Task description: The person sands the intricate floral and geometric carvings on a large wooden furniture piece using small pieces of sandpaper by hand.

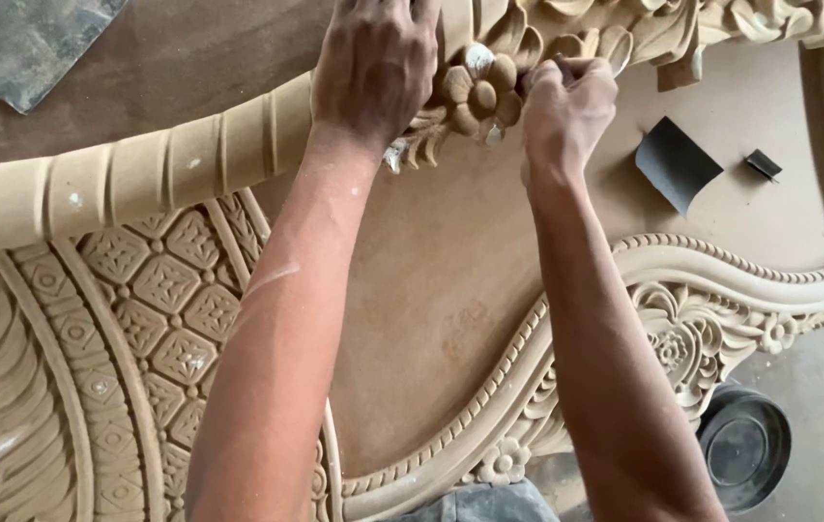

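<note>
On carved flower, both hands' closed grip

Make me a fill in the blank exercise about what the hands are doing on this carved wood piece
1. Both hands work at a carved ____ on the wooden moulding.
2. The left hand rests ____ the moulding.
3. A dark sheet of sandpaper lies to the ____ of the right hand.
4. A round ____ container sits lower right.

Missing words: flower; on; right; black

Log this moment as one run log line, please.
left hand: resting on carved panel | right hand: closed beside carved flower | sandpaper piece: lying nearby
</note>
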